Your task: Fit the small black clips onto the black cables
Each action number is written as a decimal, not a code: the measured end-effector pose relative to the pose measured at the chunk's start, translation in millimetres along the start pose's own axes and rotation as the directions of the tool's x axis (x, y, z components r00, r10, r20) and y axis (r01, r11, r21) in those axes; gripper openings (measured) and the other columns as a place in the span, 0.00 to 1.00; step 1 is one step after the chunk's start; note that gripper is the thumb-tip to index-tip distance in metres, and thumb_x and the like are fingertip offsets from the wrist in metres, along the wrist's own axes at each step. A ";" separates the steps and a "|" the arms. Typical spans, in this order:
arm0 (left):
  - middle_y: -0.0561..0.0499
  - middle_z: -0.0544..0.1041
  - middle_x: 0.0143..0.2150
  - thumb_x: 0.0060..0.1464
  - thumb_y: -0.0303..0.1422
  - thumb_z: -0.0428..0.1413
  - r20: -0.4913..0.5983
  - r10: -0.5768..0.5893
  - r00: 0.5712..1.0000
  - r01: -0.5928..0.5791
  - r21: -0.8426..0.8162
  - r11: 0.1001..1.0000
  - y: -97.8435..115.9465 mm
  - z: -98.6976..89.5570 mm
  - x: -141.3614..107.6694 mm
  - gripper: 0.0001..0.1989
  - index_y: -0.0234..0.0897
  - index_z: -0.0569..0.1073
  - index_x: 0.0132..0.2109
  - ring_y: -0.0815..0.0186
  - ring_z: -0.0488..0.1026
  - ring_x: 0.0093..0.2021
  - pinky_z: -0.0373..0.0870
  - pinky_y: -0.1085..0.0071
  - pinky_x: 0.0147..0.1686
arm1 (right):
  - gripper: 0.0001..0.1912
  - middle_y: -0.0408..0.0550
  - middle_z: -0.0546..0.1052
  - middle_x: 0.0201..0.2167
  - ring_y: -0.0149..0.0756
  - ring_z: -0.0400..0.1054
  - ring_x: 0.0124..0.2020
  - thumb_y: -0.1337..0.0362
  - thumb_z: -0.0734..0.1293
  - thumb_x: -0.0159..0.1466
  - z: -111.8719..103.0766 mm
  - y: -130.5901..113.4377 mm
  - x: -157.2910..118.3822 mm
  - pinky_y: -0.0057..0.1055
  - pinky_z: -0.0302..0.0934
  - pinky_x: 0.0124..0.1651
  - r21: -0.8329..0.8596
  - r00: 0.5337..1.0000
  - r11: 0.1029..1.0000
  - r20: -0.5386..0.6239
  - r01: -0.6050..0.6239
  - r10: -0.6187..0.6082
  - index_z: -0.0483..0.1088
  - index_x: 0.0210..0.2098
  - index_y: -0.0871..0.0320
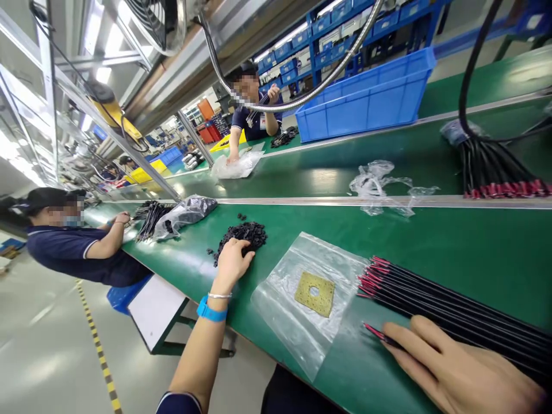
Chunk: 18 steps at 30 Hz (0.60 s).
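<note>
My left hand (233,261) rests at the near edge of a pile of small black parts (250,233), its thumb and fingers apart and the fingertips among the pieces. My right hand (461,365) is closed on a thin black cable, whose red end (373,330) sticks out past the fingers to the left. Beside that hand lies a bundle of black cables (435,287) with red tips pointing left. Between my hands, a yellow sponge (314,293) with a central hole sits on a clear plastic bag (284,322).
Metal edging (302,201) runs along the green bench (474,238). Crumpled plastic (379,184) and another cable bundle (495,167) lie beyond. A blue crate (366,100) stands at the back. One co-worker (81,247) sits at left, another (254,115) across; a metal hose (319,98) hangs overhead.
</note>
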<state>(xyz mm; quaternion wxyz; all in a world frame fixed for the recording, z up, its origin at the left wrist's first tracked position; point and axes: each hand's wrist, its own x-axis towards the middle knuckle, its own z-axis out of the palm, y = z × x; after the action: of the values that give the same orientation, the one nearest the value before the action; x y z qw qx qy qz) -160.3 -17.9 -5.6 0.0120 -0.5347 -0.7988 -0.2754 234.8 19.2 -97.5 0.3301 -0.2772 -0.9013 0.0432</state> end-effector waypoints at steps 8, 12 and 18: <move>0.46 0.82 0.33 0.56 0.32 0.56 0.166 -0.009 0.986 0.040 -0.184 0.982 4.3 -3.3 -13.8 0.13 0.34 0.80 0.46 0.60 0.79 0.32 0.77 0.63 0.36 | 0.15 0.42 0.69 0.31 0.26 0.62 0.14 0.62 0.52 0.72 -12.6 -7.7 16.2 0.32 0.53 0.18 -0.134 0.992 0.983 0.015 0.123 -0.122 0.67 0.48 0.55; 0.44 0.82 0.40 0.60 0.34 0.52 0.325 0.103 0.940 0.024 -0.365 0.931 34.1 -1.1 -38.6 0.16 0.33 0.78 0.49 0.63 0.80 0.33 0.78 0.66 0.35 | 0.11 0.44 0.70 0.31 0.28 0.65 0.18 0.64 0.54 0.70 -26.4 -15.1 24.5 0.31 0.57 0.21 -0.049 0.997 0.996 0.013 0.074 -0.074 0.66 0.46 0.56; 0.48 0.80 0.35 0.59 0.31 0.58 0.260 0.394 0.881 -0.298 -0.343 0.891 83.6 21.2 -64.9 0.06 0.39 0.80 0.41 0.64 0.77 0.36 0.74 0.69 0.36 | 0.03 0.43 0.68 0.29 0.31 0.67 0.23 0.67 0.58 0.67 -37.9 -20.2 29.6 0.30 0.58 0.24 0.102 1.000 0.995 -0.006 -0.015 0.016 0.62 0.38 0.56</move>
<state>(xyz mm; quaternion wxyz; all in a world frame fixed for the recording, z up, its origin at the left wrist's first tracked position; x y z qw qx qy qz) -54.7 -40.2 -8.3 -0.1485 -0.7035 -0.6304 -0.2927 230.1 13.9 -45.8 0.3467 -0.2672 -0.8945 0.0908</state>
